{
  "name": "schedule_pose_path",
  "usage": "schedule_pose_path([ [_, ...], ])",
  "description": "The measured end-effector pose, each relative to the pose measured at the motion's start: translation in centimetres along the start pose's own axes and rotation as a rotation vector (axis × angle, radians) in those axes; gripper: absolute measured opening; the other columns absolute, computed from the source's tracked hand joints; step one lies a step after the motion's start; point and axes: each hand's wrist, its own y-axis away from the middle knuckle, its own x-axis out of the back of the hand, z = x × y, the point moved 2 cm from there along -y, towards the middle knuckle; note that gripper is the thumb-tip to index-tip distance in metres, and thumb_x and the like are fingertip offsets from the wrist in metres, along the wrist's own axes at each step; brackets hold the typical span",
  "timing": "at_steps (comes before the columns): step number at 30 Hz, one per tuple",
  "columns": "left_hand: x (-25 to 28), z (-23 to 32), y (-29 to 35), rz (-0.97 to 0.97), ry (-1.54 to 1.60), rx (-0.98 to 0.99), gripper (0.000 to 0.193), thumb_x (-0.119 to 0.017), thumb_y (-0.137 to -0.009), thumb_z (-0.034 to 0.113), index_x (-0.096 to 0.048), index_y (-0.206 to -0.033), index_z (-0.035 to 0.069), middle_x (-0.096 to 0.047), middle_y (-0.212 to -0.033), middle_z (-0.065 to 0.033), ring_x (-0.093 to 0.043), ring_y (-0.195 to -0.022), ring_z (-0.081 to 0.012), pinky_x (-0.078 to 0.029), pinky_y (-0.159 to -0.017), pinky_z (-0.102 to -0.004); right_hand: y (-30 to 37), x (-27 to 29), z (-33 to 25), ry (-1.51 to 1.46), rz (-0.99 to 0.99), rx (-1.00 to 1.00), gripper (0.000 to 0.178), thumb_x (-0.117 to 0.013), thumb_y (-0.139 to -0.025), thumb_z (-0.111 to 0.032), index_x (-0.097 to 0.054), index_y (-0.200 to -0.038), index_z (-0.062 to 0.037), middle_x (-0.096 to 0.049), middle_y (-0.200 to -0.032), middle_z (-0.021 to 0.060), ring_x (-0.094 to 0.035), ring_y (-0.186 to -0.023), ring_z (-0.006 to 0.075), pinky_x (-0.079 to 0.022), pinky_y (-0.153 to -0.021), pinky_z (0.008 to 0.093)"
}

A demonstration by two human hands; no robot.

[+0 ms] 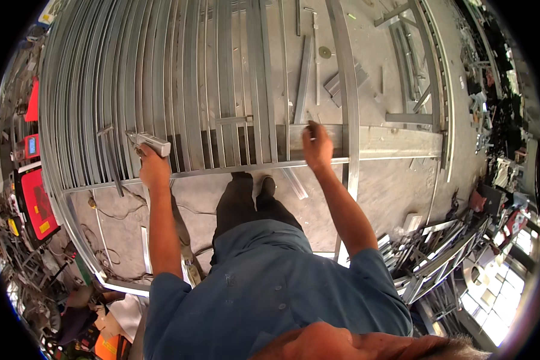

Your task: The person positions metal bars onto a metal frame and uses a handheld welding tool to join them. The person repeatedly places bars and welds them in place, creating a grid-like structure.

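Observation:
Near the left part of a metal frame, my left hand (pixel 155 170) is closed around a grey, gun-shaped hand tool (pixel 156 144). The tool's narrow nozzle points to the far left, over the bars. A dark cable or hose (pixel 179 223) runs beside my left forearm. Farther right, my right hand (pixel 318 149) hovers over or rests on a flat metal plate (pixel 336 133); I cannot tell which. Its fingers are curled together, and whatever they may hold is too small to name. Many parallel metal bars (pixel 193 90) lie across the frame's front rail (pixel 246 170).
A T-shaped metal piece (pixel 110 157) lies across the bars at left. Loose offcuts (pixel 347 84) are on the floor beyond my right hand. A red machine (pixel 38 201) stands left. Metal lengths (pixel 444 255) are piled at right. Cables (pixel 120 264) lie on the floor.

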Motion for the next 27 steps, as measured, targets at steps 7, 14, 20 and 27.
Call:
schedule_pose_path([
  [7, -3.0, 0.5, 0.6, -0.042, 0.194, -0.047, 0.085, -0.075, -0.087, 0.031, -0.029, -0.153, 0.004, -0.057, -0.142, -0.0162, -0.067, -0.107, -0.0411, -0.058, -0.082, -0.0510, -3.6, -7.4, -9.8, 0.427, -0.389, 0.443, 0.053, -0.075, -0.085, -0.025, -0.056, -0.132, -0.0109, -0.062, -0.124, 0.0127, -0.061, -0.116, 0.0334, -0.053, -0.094, 0.0463],
  [14, -2.8, -0.2, 1.1, -0.017, 0.290, -0.027, 0.082, -0.076, -0.086, 0.030, -0.035, -0.153, 0.007, -0.055, -0.143, -0.0172, -0.055, -0.127, -0.0438, -0.049, -0.104, -0.0495, -5.8, -11.0, -10.3, 0.665, -0.632, 0.472, 0.030, -0.074, -0.086, -0.027, -0.067, -0.110, -0.0101, -0.066, -0.109, 0.0104, -0.065, -0.108, 0.0325, -0.056, -0.088, 0.0465],
  [20, -4.0, 0.0, 1.5, 0.118, 0.285, -0.011, 0.076, -0.072, -0.088, 0.033, -0.038, -0.153, 0.013, -0.055, -0.142, -0.0142, -0.053, -0.129, -0.0423, -0.052, -0.101, -0.0505, -6.3, -11.1, -11.2, 0.777, -0.659, 0.592, 0.025, -0.073, -0.088, -0.030, -0.069, -0.101, -0.0103, -0.066, -0.105, 0.0089, -0.067, -0.103, 0.0317, -0.056, -0.084, 0.0466],
  [27, -5.0, -0.2, 1.9, 0.208, 0.270, 0.041, 0.069, -0.069, -0.086, 0.034, -0.046, -0.149, 0.017, -0.056, -0.139, -0.0104, -0.053, -0.129, -0.0376, -0.054, -0.098, -0.0508, -6.4, -5.6, -17.4, 0.537, -0.397, 0.779, 0.025, -0.074, -0.086, -0.034, -0.068, -0.091, -0.0102, -0.065, -0.092, 0.0063, -0.068, -0.092, 0.0303, -0.057, -0.072, 0.0458],
])
